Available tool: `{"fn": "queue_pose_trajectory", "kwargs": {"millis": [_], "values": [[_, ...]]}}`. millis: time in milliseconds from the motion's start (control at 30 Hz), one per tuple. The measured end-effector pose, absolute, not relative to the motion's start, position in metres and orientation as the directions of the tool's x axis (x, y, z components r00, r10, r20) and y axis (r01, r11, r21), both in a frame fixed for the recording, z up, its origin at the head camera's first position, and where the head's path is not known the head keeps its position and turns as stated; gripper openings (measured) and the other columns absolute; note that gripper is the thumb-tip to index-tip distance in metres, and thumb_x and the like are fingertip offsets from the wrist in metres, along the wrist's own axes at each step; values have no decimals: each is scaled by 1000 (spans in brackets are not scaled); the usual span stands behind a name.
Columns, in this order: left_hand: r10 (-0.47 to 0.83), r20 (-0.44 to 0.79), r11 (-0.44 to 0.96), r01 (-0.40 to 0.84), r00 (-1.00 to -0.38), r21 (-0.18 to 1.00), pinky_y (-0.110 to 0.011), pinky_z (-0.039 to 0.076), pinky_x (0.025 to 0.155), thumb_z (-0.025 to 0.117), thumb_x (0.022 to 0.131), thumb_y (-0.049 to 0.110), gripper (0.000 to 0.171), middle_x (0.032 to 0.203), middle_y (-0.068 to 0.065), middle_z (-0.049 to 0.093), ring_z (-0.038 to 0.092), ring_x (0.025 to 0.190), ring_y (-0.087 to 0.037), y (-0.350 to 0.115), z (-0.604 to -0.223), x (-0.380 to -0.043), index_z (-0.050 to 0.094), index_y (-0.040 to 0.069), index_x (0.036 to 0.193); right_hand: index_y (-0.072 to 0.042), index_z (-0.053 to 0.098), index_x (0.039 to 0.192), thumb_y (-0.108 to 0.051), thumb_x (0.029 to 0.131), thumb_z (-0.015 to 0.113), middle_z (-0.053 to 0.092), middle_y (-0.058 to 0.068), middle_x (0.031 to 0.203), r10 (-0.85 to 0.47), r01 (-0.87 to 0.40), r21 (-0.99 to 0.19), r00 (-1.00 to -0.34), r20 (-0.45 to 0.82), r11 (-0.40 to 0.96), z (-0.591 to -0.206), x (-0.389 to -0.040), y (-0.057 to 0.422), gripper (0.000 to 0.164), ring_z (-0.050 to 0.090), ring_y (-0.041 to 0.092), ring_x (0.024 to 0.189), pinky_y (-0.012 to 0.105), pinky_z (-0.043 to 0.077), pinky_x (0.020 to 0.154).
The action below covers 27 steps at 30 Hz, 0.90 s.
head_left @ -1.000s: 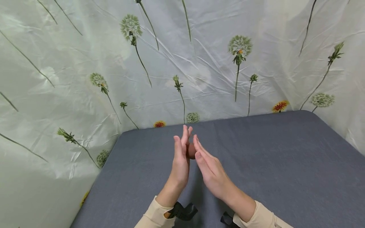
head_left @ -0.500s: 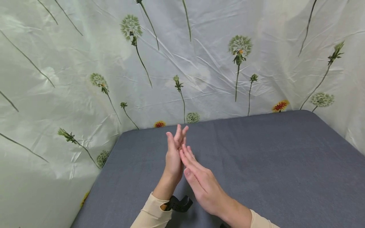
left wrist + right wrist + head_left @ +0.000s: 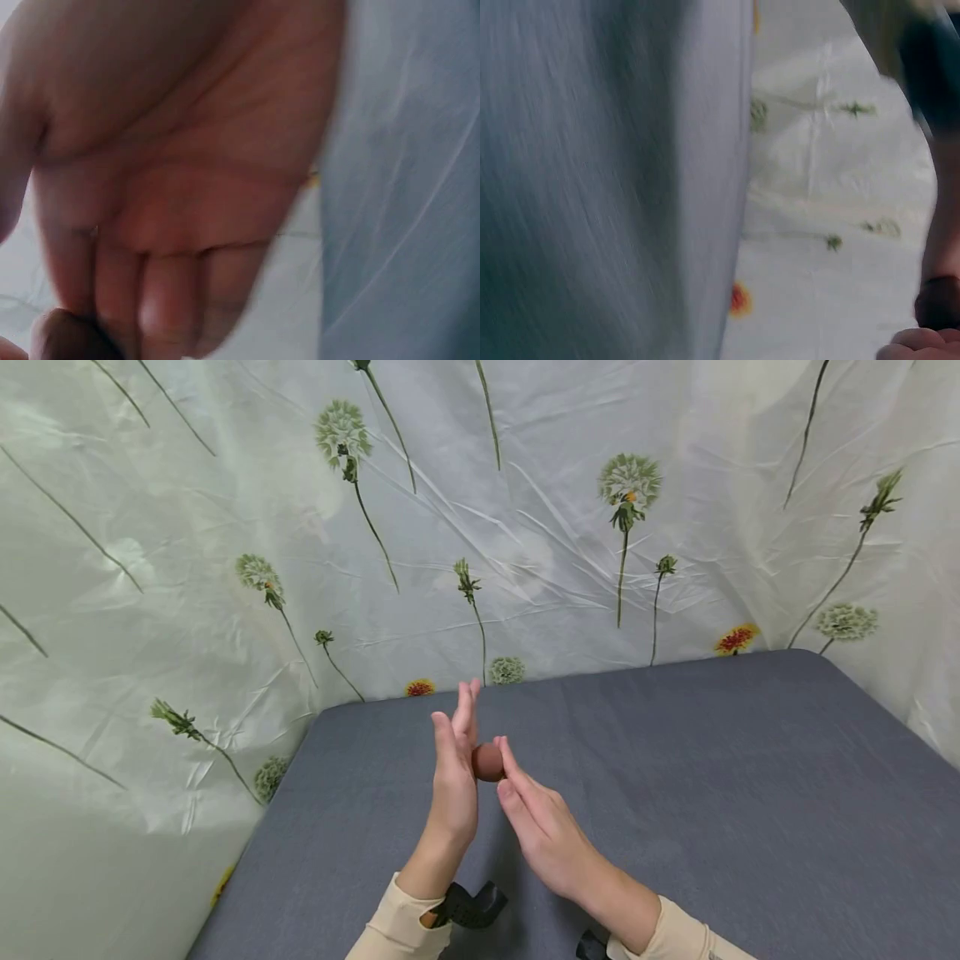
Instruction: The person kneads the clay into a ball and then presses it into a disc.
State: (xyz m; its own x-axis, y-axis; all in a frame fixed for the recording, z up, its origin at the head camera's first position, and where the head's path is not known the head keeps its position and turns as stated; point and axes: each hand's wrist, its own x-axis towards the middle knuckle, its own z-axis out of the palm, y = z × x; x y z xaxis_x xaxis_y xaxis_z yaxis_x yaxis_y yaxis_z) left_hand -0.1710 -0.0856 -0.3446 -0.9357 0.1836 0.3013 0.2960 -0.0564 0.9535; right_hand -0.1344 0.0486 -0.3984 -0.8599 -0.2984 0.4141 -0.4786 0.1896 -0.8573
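Note:
Between my two raised hands, in the head view, sits a small smooth reddish-brown ball (image 3: 487, 762), perhaps of clay. My left hand (image 3: 454, 785) is upright with straight fingers, its palm side against the ball. On the other side my right hand (image 3: 553, 837) slants in, and its straight fingers press the ball against the left hand. The left wrist view shows the left palm (image 3: 187, 172) close up, with a dark rounded bit of the ball (image 3: 71, 337) at the lower edge. In the right wrist view the ball (image 3: 939, 301) shows at the right edge, above the right fingertips (image 3: 919, 343).
A table with a dark grey cloth (image 3: 720, 793) lies beneath the hands. Behind and to the left hangs a pale, shiny curtain (image 3: 540, 527) printed with flowers. A black wrist camera (image 3: 474, 906) is strapped on the left wrist; another (image 3: 591, 945) shows at the right.
The hands have rubbed against each other and shifted slightly left. Half a second ago the right hand covered the ball from view; now it has slid up and the ball shows again.

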Motion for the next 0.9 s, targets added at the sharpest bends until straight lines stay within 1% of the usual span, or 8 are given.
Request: {"fn": "queue_pose_trajectory", "kwargs": {"millis": [33,67,133,267,367,600,833,900], "values": [[168,313,-61,307,-935,950,-64,-1,133,2,107,75,83,179,12,19,4,169,-17,-89,-342,-171,12,25,174,-7,19,171,-21,120,34,22,6,178,-315,-485,-857,-852,418,175,-399,-131,45,55,27,27,163,23,26,127],[157,316,-63,310,-936,949,-58,15,132,2,107,75,84,179,13,20,28,164,-18,-92,-340,-173,11,26,174,-8,19,171,-20,119,34,21,5,178,-329,-496,-853,-842,427,162,-399,-128,42,55,26,27,163,18,24,126],[158,300,-82,290,-941,954,-42,46,111,2,105,78,85,179,15,20,66,121,-21,-97,-339,-175,9,27,174,-9,21,171,-16,119,36,18,5,179,-344,-534,-834,-816,464,140,-398,-122,38,55,23,27,164,13,21,125],[224,229,-127,204,-947,971,-23,54,86,1,104,79,87,179,15,17,66,124,-18,-95,-346,-179,2,27,174,-7,28,169,-6,116,38,20,10,179,-321,-627,-768,-759,566,129,-394,-116,37,55,19,26,166,15,18,128],[277,198,-156,160,-940,975,-35,30,131,2,107,75,85,181,8,16,4,168,-14,-87,-353,-178,-1,23,174,-2,33,167,-1,114,39,26,14,177,-280,-673,-724,-731,622,152,-392,-118,40,53,18,24,167,18,16,130],[368,178,-123,141,-913,982,-53,10,137,2,110,69,82,181,1,16,12,169,-19,-70,-361,-163,2,17,174,-1,30,168,-6,115,38,25,11,177,-194,-662,-711,-750,633,239,-387,-136,57,53,18,29,167,15,12,130],[344,261,-6,275,-902,961,-57,3,136,0,112,65,75,181,12,8,-7,168,-13,-68,-353,-153,4,22,173,-5,19,171,-15,119,28,18,8,179,-208,-555,-807,-829,519,200,-392,-145,62,54,21,32,165,7,16,124],[290,295,-4,307,-911,952,-49,21,132,1,111,68,76,180,16,13,28,160,-16,-73,-348,-156,6,26,173,-5,16,171,-15,119,28,18,9,179,-246,-550,-818,-827,506,169,-395,-141,57,54,22,32,164,8,18,123]]}}
